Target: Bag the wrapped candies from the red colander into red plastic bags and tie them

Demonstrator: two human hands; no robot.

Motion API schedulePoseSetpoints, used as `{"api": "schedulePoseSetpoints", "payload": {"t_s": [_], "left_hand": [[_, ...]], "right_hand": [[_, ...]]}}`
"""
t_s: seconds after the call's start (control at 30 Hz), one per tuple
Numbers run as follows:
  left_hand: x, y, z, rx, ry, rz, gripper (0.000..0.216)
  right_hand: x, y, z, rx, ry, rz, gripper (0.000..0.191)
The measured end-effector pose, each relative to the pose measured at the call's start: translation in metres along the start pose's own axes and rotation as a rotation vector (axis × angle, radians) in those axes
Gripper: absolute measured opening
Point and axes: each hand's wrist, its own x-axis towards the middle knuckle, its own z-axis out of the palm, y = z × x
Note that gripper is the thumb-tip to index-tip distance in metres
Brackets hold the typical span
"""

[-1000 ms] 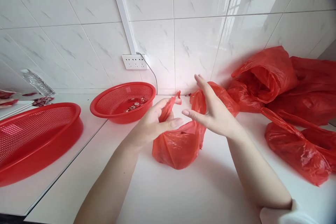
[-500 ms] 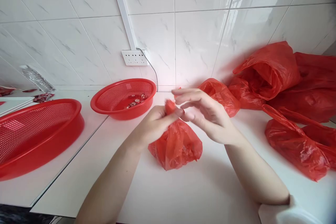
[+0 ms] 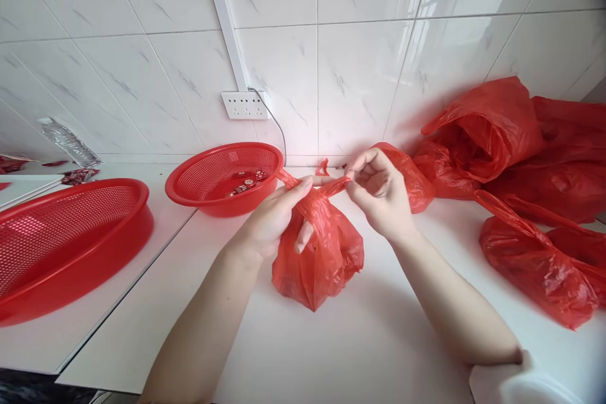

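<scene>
A filled red plastic bag (image 3: 322,259) stands on the white table in front of me, its top gathered into a narrow neck. My left hand (image 3: 277,214) is closed on that neck, thumb on top, with one fingertip showing lower against the bag. A strip of the bag sticks out past the thumb to the left. My right hand (image 3: 381,192) pinches the end of another strip, a bag handle, and holds it stretched to the right. What the bag contains is hidden by the red film.
Behind my left hand sits a red mesh basket (image 3: 189,192) with several small wrapped pieces inside. A larger red basket (image 3: 142,221) stands at the left. Red plastic bags (image 3: 534,265) lie on the right. A clear bottle (image 3: 71,142) and a socket strip (image 3: 243,105) are farther back.
My right hand has gone from loosely open beside the neck to pinching the bag's handle and drawing it right. The left hand keeps its hold, and the twisted top has spread into two strips.
</scene>
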Motion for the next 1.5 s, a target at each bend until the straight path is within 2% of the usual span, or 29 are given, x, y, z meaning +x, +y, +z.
{"api": "schedulePoseSetpoints", "payload": {"t_s": [0.07, 0.1, 0.2, 0.27, 0.37, 0.43, 0.5, 0.57, 0.63, 0.67, 0.73, 0.93, 1.07, 1.13, 1.23, 1.37, 1.43, 1.5], "left_hand": [[0.004, -0.001, -0.007, -0.101, -0.039, -0.052, 0.044], [0.005, -0.001, -0.011, -0.159, -0.05, -0.059, 0.043], [0.007, 0.002, -0.017, -0.338, -0.03, -0.052, 0.033], [0.006, 0.005, -0.018, -0.412, -0.014, -0.035, 0.026], [0.004, 0.008, -0.017, -0.375, -0.002, 0.03, 0.02], [0.001, 0.008, -0.017, -0.177, 0.014, 0.1, 0.02], [-0.002, 0.006, -0.019, 0.218, 0.082, 0.228, 0.022], [-0.004, 0.004, -0.022, 0.691, 0.234, 0.427, 0.022], [-0.004, 0.002, -0.025, 1.006, 0.387, 0.629, 0.02], [-0.003, 0.002, -0.026, 1.057, 0.432, 0.707, 0.02], [0.0, 0.001, -0.028, 0.978, 0.428, 0.784, 0.023], [0.009, -0.002, -0.033, 0.49, 0.138, 0.675, 0.03], [0.011, -0.005, -0.031, 0.309, -0.063, 0.567, 0.028], [0.011, -0.006, -0.03, 0.288, -0.095, 0.52, 0.028], [0.01, -0.006, -0.029, 0.376, -0.02, 0.515, 0.032], [0.003, 0.0, -0.035, 0.669, 0.182, 0.513, 0.041], [-0.002, 0.005, -0.04, 0.814, 0.247, 0.478, 0.042], [-0.009, 0.01, -0.045, 0.91, 0.279, 0.456, 0.042]], "right_hand": [[0.0, -0.002, -0.003, 0.005, 0.049, -0.084, 0.016], [-0.001, -0.003, -0.005, 0.0, 0.022, -0.134, 0.016], [-0.006, -0.009, -0.009, -0.074, -0.234, -0.249, 0.02], [-0.009, -0.012, -0.01, -0.137, -0.407, -0.253, 0.023], [-0.01, -0.013, -0.01, -0.171, -0.534, -0.203, 0.022], [-0.008, -0.011, -0.008, -0.167, -0.527, -0.169, 0.019], [-0.005, -0.005, -0.006, -0.121, -0.43, -0.125, 0.015], [-0.004, 0.004, -0.002, -0.015, -0.344, -0.034, 0.018], [-0.003, 0.014, 0.002, 0.112, -0.346, 0.077, 0.027], [-0.003, 0.018, 0.005, 0.164, -0.364, 0.125, 0.031], [-0.003, 0.024, 0.008, 0.225, -0.381, 0.197, 0.038], [-0.003, 0.022, 0.014, 0.258, -0.333, 0.327, 0.045], [-0.002, 0.021, 0.015, 0.253, -0.327, 0.382, 0.03], [-0.002, 0.022, 0.014, 0.248, -0.313, 0.381, 0.025], [0.0, 0.024, 0.01, 0.306, -0.271, 0.431, 0.023], [0.005, 0.019, 0.001, 0.43, -0.268, 0.538, 0.032], [0.009, 0.014, -0.006, 0.357, -0.25, 0.488, 0.044], [0.013, 0.01, -0.014, 0.191, -0.18, 0.401, 0.052]]}}
